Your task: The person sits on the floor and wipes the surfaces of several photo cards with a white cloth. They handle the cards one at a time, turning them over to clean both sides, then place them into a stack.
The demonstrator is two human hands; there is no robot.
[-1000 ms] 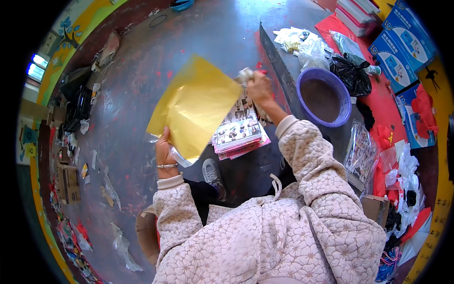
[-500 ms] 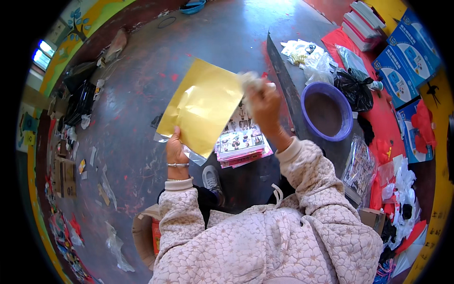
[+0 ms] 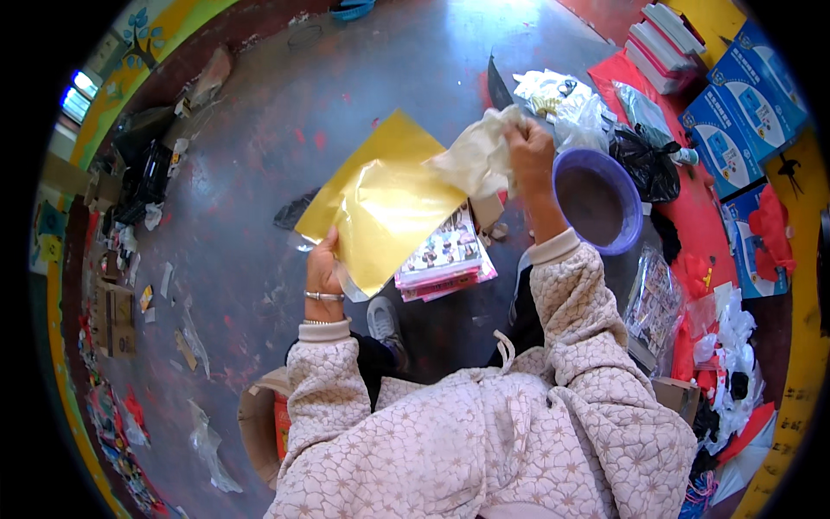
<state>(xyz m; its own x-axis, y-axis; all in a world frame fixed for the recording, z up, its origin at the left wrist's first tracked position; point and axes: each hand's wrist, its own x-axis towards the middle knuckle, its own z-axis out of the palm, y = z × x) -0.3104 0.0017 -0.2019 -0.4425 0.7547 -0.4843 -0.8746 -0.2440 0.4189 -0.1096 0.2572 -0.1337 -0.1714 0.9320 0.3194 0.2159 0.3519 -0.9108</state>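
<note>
My left hand [image 3: 323,265] grips the lower left edge of a glossy golden-yellow sheet [image 3: 380,203], its thumb lying on top. Clear plastic film shows along the sheet's lower edges. Up at the right, my right hand [image 3: 529,151] is closed on a crumpled whitish cloth [image 3: 481,156], which hangs toward the sheet's right corner and meets or overlaps it there. Partly hidden beneath the sheet is a stack of printed picture sheets [image 3: 445,251] with pink edges.
A purple basin [image 3: 598,201] of murky liquid stands to my right, beside a black plastic bag [image 3: 647,164] and white plastic bags [image 3: 562,104]. Blue boxes [image 3: 724,143] line the right wall. An open cardboard box [image 3: 259,424] is at my lower left, near my shoe [image 3: 384,322].
My right hand has moved right and slightly up, and the bunched cloth now hangs spread out from it. The yellow sheet has tilted, its right corner shifting right and down.
</note>
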